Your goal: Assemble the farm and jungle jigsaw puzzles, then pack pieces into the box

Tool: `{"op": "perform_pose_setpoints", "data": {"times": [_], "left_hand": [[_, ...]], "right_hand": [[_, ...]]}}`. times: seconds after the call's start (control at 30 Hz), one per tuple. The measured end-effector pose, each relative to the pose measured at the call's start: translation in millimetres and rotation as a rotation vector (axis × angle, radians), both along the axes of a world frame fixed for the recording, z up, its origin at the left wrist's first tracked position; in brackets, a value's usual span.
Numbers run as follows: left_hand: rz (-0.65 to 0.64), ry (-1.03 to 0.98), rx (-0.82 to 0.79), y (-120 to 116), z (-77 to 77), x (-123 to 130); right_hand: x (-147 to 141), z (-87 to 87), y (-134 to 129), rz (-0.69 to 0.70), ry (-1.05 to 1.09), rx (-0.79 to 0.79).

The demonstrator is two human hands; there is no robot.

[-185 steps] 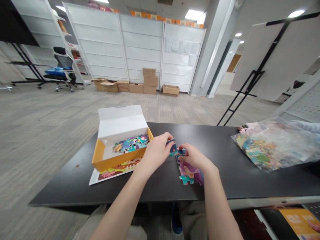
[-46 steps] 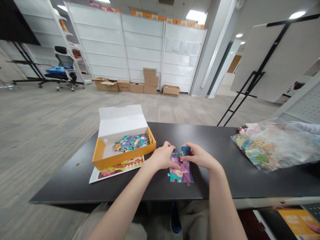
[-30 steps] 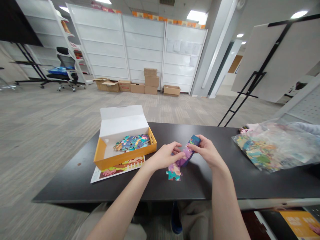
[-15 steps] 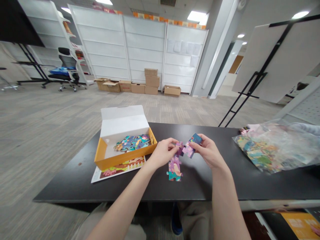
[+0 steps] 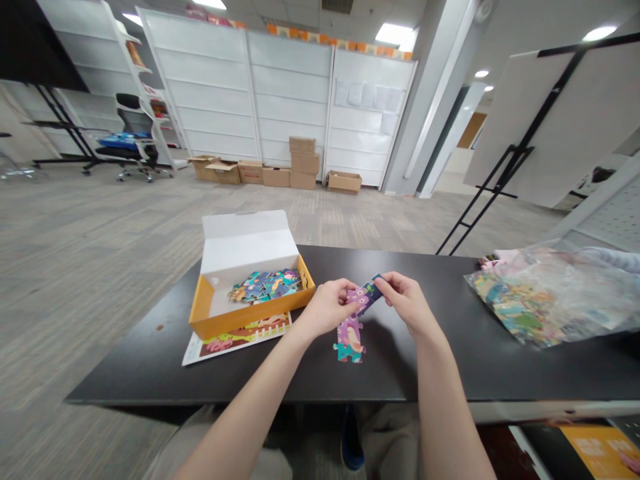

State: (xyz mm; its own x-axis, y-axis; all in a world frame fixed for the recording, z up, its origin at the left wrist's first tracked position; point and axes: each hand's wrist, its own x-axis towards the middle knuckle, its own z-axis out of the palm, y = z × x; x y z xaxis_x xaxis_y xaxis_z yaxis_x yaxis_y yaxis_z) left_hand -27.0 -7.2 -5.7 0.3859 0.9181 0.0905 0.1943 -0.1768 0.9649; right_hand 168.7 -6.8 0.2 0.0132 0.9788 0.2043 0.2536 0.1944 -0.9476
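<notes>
The held jigsaw strip (image 5: pixel 364 298) is purple and navy; the puzzle box (image 5: pixel 235 321) is orange, white inside.

My two hands (image 5: pixel 325 308) (image 5: pixel 407 304), one puzzle strip (image 5: pixel 363 297) between them, a second strip (image 5: pixel 349 345) on the worktop (image 5: pixel 140 377), one box (image 5: pixel 253 321), one bag (image 5: pixel 545 298)

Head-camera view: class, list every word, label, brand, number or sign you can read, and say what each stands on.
Rectangular orange printed sheet, lower right: lettering too blurred to read.
White paper sheets on the white panels: too small to read.
Nothing in this view can be read.
</notes>
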Motion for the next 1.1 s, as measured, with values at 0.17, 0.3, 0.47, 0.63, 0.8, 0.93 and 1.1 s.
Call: {"op": "perform_pose_setpoints", "data": {"times": [0.17, 0.3, 0.47, 0.63, 0.8, 0.93, 1.1], "left_hand": [[-0.016, 0.04, 0.024, 1.5, -4.0, -5.4], [0.008, -0.071, -0.106, 1.7, 1.3, -7.1], [0.005, -0.244, -0.239, -1.9, 13.2, -6.7], [-0.031, -0.208, -0.158, -7.1, 23.2, -7.3], [0.178, 0.054, 0.12, -4.3, 51.1, -53.3], [0.59, 0.517, 0.221, 1.4, 64.9, -122.5], [0.615, 0.892, 0.125, 5.0, 46.8, -178.5]], "right_hand": [[-2.5, 2.6, -2.7, 0.011, 0.135, -0.101], [-2.6, 5.1, -5.2, 0.075, 0.17, -0.092], [-4.4, 5.3, -5.2, 0.04, 0.123, -0.087], [-17.9, 12.4, -9.8, 0.15, 0.125, -0.071], [-21.5, 7.9, -9.2, 0.178, 0.043, -0.029], [-20.7, -13.5, -1.5, 0.139, -0.432, 0.057], [-25.9, -27.6, 3.4, 0.241, -0.804, 0.072]]}}
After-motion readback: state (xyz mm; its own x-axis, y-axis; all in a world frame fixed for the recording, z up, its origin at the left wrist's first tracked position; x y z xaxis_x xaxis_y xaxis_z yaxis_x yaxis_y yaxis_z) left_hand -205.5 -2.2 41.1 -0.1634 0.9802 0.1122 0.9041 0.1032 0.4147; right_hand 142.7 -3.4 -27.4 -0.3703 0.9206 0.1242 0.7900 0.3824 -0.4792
